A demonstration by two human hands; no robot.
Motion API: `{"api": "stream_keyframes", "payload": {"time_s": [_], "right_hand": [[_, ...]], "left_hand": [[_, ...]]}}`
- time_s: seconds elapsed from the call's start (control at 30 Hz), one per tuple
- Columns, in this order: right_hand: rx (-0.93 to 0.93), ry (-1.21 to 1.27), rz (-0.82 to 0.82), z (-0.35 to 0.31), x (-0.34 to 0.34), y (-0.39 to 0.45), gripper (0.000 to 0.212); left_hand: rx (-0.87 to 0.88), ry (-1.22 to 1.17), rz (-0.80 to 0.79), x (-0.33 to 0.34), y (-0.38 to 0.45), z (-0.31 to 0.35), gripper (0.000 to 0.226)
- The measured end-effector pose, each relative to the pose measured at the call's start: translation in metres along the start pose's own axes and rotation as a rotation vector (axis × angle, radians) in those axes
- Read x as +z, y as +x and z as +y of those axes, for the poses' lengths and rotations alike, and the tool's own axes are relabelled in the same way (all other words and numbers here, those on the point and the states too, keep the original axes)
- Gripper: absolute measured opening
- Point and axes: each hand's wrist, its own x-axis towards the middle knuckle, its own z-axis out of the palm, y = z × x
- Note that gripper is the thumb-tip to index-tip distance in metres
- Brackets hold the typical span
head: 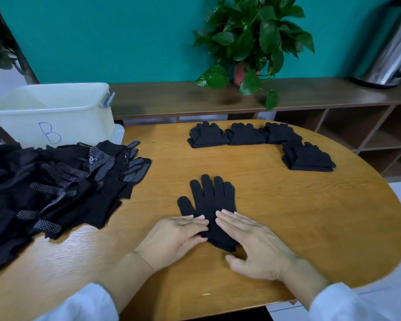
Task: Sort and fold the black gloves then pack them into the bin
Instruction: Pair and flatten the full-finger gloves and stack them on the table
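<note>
- The left hand (176, 237) and right hand (252, 242) lie flat, fingers straight, pressing the cuff end of a black glove (208, 200) laid mid-table (310, 228); the cuff is mostly hidden beneath them
- Four folded glove stacks (245, 135) sit farther back; an unsorted pile (63, 186) runs off the left edge
- The bin (56, 112) marked "B" stands behind the pile; its inside is hard to make out

1. Flat glove (208, 200): plain black.
2. Loose glove pile (56, 188): black, several with white dot grids on palms and fingers.
3. Folded glove stacks (245, 135): black.
4. Bin (56, 114): pale translucent cream, blue handwritten "B", grey latch.
5. Table (310, 216): honey-orange wood grain.
6. Wall (125, 38): teal.
7. Potted plant (252, 38): green leaves, reddish pot.
8. Sleeves (90, 304): white.
</note>
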Motion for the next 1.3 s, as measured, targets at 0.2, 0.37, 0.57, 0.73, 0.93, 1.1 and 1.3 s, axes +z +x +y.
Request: {"api": "stream_keyframes", "payload": {"time_s": [0.2,0.37,0.57,0.73,0.93,1.1,1.3], "right_hand": [[0.076,0.153,0.277,0.012,0.016,0.010,0.051],[0.112,0.178,0.437,0.018,0.025,0.016,0.048],[0.272,0.115,0.621,0.012,0.022,0.031,0.037],[0.386,0.095,0.761,0.011,0.022,0.056,0.033],[0.438,-0.042,0.757,0.017,0.029,0.074,0.028],[0.419,-0.120,0.726,0.015,0.027,0.073,0.026],[0.284,-0.150,0.750,0.014,0.015,0.056,0.026]], "left_hand": [[-0.316,-0.425,0.037,-0.006,0.000,0.012,0.028],[-0.366,-0.234,-0.108,-0.009,-0.011,0.011,0.078],[-0.487,-0.185,0.181,0.002,0.008,0.013,0.046],[-0.691,-0.177,0.359,0.005,0.033,0.016,0.039],[-0.807,-0.078,0.404,0.009,0.044,0.018,0.031],[-0.799,-0.053,0.398,0.007,0.044,0.014,0.017],[-0.465,0.102,0.374,0.002,0.037,0.012,0.031]]}}
